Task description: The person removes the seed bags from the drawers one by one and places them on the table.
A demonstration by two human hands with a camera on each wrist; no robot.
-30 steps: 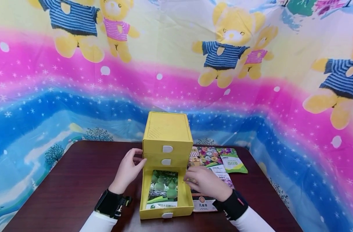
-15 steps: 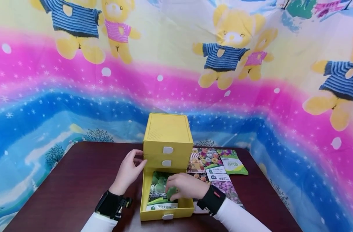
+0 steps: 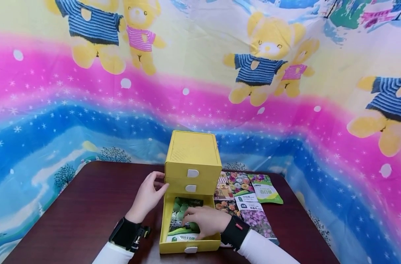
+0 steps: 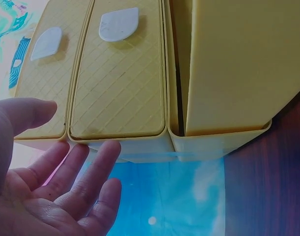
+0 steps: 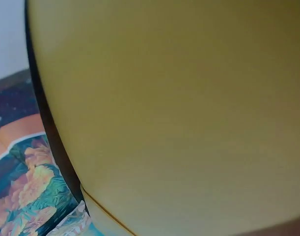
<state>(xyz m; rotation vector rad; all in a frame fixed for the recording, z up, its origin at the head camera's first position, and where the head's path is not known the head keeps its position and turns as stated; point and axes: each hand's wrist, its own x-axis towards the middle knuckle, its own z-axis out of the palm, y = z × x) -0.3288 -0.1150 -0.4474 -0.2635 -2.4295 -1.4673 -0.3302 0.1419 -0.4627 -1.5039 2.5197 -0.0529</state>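
Observation:
A yellow three-drawer box (image 3: 194, 148) stands on the table, its bottom drawer (image 3: 190, 248) pulled out. Inside that drawer lies a seed packet (image 3: 180, 223) printed with green gourds. My right hand (image 3: 208, 219) reaches over the drawer's right wall, fingers and thumb spread over the packet and covering its right part. In the right wrist view the yellow drawer wall (image 5: 179, 113) fills most of the picture and hides the fingers. My left hand (image 3: 147, 196) is at the box's left side, fingertips (image 4: 110, 147) right at the side edge and thumb near the upper drawer fronts.
Several flower seed packets lie on the table right of the box, among them a zinnia-type green and white one (image 3: 266, 189), a purple-flower one (image 3: 254, 220) and an orange-flower one (image 3: 227, 207). A printed bear curtain (image 3: 187, 73) hangs behind the dark table (image 3: 88, 205).
My right hand has moved left from beside the drawer to over the gourd packet, and its thumb has spread toward the drawer front. My left hand stays at the box's side.

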